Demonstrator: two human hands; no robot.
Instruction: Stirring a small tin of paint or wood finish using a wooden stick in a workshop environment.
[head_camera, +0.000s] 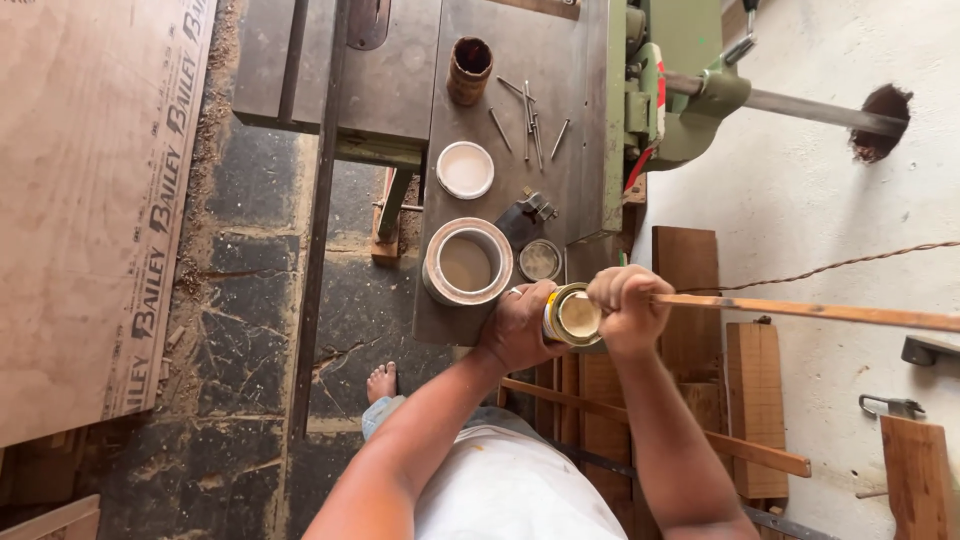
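Note:
My left hand (518, 325) grips a small yellow tin (574, 316) of pale creamy liquid, held at the near edge of a dark metal machine table (560, 70). My right hand (625, 305) is closed around a long thin wooden stick (800, 310) whose end sits at the tin's mouth; the stick runs off to the right. A larger open can (467, 262) of beige liquid stands on the table just left of my left hand. Its white lid (465, 169) lies farther back, and a small round metal lid (540, 259) lies beside the can.
A rusty cylindrical tin (469, 69) and several loose nails (527, 118) lie at the back of the table. A green machine body (680, 90) stands to the right. A large plywood sheet (80, 200) leans at left. Wooden offcuts (755, 400) lie on the floor; my bare foot (381, 380) shows below.

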